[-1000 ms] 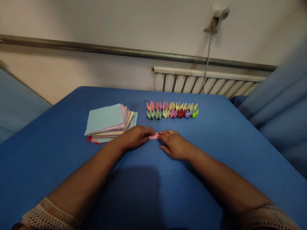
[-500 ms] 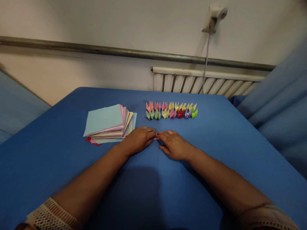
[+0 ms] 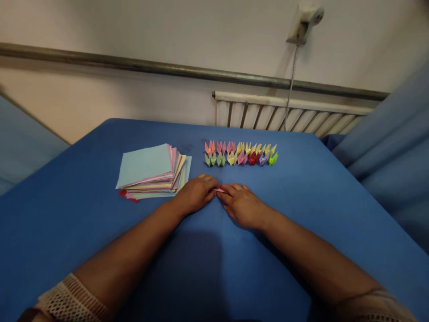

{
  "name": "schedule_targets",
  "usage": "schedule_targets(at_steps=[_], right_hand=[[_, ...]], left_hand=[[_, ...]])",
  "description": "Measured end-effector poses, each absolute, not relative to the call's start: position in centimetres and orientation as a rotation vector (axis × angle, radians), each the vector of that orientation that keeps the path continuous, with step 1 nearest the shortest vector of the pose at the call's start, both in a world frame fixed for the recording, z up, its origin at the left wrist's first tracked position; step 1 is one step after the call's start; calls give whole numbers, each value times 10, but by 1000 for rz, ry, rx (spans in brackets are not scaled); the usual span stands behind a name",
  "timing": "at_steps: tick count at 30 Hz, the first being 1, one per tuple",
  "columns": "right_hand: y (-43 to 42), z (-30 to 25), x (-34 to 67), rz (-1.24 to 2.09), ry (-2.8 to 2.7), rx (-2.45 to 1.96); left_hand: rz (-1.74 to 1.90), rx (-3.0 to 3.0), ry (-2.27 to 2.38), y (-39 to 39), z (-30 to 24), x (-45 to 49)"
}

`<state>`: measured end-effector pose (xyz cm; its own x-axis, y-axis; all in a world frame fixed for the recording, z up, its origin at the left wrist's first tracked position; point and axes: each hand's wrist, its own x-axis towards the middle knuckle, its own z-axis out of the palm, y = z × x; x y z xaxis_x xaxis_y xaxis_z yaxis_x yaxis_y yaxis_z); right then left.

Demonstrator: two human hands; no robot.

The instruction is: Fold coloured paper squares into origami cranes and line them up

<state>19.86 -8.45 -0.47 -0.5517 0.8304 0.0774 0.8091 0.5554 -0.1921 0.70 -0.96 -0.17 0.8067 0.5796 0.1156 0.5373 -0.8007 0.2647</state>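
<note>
The blue table (image 3: 301,183) bears an uneven stack of coloured paper (image 3: 146,166) and two rows of folded cranes (image 3: 242,158).

no readable text, no labels, no brand names, no numbers, no legible signs

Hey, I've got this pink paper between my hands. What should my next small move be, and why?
Perhaps hold the pink paper with your left hand and slide your right hand along it to press it flat. Both hands are on it, only a narrow strip of it shows between them, and the blue table lies underneath.
</note>
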Motion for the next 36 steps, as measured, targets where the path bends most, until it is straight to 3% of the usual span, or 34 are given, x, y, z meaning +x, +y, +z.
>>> schedule_targets(at_steps=[36], right_hand=[[-94, -13, 186, 129, -2646, -1430]], left_hand=[[386, 2508, 1085, -8, -10, 18]])
